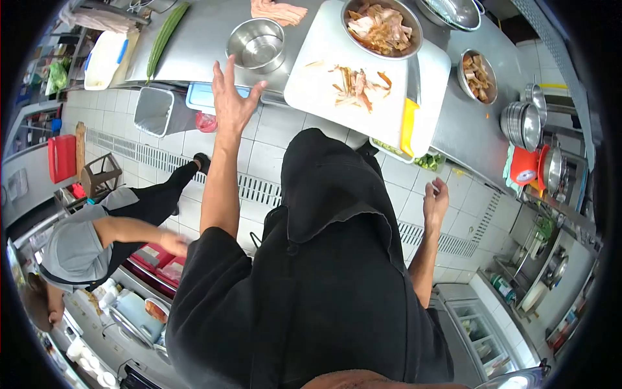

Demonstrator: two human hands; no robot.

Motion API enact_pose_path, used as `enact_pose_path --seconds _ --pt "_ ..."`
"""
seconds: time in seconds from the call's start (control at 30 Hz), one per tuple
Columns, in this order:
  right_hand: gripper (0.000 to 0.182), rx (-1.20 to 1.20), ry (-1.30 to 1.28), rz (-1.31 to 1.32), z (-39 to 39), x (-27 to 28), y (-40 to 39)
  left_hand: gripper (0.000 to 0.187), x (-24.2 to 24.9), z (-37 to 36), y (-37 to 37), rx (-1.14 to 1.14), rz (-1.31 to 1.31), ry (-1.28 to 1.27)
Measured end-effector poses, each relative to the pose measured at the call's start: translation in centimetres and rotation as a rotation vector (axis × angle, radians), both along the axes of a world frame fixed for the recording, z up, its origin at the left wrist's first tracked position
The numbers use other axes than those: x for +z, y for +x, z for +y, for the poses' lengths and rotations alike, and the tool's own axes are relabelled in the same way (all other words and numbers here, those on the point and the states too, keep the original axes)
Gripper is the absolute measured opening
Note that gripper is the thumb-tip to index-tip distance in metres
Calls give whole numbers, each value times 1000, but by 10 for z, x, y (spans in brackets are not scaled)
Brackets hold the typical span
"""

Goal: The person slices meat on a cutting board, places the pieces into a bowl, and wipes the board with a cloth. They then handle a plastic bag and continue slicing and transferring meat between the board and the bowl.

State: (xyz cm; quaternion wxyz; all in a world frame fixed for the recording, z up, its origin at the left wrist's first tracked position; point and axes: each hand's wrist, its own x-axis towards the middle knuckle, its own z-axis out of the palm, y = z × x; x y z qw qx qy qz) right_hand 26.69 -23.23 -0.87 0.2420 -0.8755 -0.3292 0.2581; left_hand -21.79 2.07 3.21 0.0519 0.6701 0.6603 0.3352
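My left hand [234,100] is raised with its fingers spread, holding nothing, just below an empty metal pot [256,47] at the counter's edge. My right hand [436,198] hangs over the floor at the right, its fingers curled; nothing shows in them. On the white cutting board [311,84] lie strips of cut meat [359,89]. A metal bowl of meat pieces [380,31] rests at the board's far side. Beside it lies a knife with a yellow handle [409,126]. A smaller bowl of meat [478,76] is to the right.
A long green gourd [167,40] and a white board with blue handles [103,59] lie at the left of the counter [194,39]. A grey bin [154,111] stands below. Stacked bowls [520,125] and a red scale [523,166] are right. Another person [78,243] is at left.
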Motion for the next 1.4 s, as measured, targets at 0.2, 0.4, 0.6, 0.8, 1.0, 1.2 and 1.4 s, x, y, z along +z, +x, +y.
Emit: enact_pose_path --seconds 0.2,0.4,0.6,0.8,1.0,1.2,1.4 --pt "47 -133 -98 5 -58 -6 27 89 58 94 -8 -86 -81 193" --pt "45 -293 -164 -38 -141 -9 39 109 -11 316 -6 -172 306 -289" --pt "49 -527 -203 -4 -196 11 12 84 -70 372 21 -431 658 -619" --pt "53 -487 -190 52 -197 4 18 38 -105 427 -16 -407 470 -141" --pt "43 -357 85 223 -52 58 28 35 109 284 48 -281 -735 -135" --pt "54 346 769 886 118 156 -91 48 180 25 153 -435 -464 -263" --pt "49 10 418 1717 158 153 -141 53 108 -113 240 -451 -78 18"
